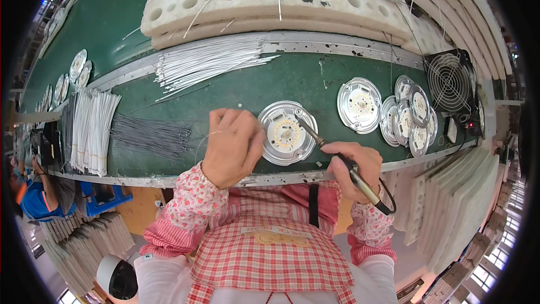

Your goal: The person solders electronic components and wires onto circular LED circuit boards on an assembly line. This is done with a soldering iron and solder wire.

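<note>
Angling one soldering iron (364,186) over one round LED plate (287,134)

Seen from the head camera, the plate lies face up on the green desk (318,79), between the two hands and close to the front edge, presumably so both reach it easily. The right hand (367,164) grips the iron like a pen, its tip pointing toward the plate's upper right; the slant probably keeps the fingers off the hot metal. Whether the tip touches, I cannot tell. The left hand (233,145) is curled at the plate's left edge, beside a thin strand; whether it grips the strand or steadies the plate is unclear.

By count: a single LED plate (360,105) lies apart to the right, and beyond it is a pile of about six (419,105), overlapping too much for certainty. One fan (449,76) stands behind the pile, perhaps to clear fumes. Two white wire bundles (93,132) and one dark grey bundle (152,134) lie on the left, likely within left-hand reach; single wires are too many to count. At least four discs top the perforated foam board (253,7).
</note>
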`<move>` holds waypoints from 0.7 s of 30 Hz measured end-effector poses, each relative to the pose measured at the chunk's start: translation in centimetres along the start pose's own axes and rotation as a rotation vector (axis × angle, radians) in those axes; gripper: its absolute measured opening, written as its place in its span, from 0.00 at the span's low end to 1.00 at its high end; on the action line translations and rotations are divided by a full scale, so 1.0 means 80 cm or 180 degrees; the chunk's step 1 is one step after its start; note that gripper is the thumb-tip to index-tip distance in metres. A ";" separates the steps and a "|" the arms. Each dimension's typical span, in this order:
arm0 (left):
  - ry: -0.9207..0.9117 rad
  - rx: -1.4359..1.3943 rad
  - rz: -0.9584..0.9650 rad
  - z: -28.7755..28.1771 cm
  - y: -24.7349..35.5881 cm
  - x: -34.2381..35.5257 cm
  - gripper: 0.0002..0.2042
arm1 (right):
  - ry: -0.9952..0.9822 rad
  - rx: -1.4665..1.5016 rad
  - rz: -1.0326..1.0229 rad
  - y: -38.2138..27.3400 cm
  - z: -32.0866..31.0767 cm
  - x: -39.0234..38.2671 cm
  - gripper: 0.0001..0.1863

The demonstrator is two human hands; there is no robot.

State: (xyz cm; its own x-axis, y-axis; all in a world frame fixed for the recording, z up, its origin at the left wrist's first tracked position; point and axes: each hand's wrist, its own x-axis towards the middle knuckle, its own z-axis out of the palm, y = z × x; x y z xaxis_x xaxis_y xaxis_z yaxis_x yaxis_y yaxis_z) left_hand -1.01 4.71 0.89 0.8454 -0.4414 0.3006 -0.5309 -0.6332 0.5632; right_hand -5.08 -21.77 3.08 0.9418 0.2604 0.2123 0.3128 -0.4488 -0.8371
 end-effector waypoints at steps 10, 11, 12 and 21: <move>-0.0190 -0.0038 0.0289 0.009 0.004 0.008 0.08 | -0.0213 0.0135 -0.0361 0.005 0.005 0.012 0.09; -0.0199 -0.0071 0.0337 0.010 0.003 0.008 0.08 | -0.0218 0.0136 -0.0357 0.004 0.005 0.013 0.09; -0.0201 -0.0074 0.0333 0.011 0.003 0.008 0.08 | -0.0223 0.0127 -0.0388 0.004 0.004 0.013 0.09; -0.0346 -0.0033 0.0328 0.012 0.004 0.007 0.08 | -0.0393 0.0275 -0.0240 0.010 -0.003 0.014 0.10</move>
State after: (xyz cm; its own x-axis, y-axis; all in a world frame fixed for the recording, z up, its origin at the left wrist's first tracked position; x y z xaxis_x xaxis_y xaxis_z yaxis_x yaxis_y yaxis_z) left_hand -0.77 3.62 0.48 0.7749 -0.5703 0.2726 -0.6135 -0.5746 0.5418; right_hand -3.75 -22.06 2.74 0.8922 0.3961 0.2170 0.3653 -0.3503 -0.8625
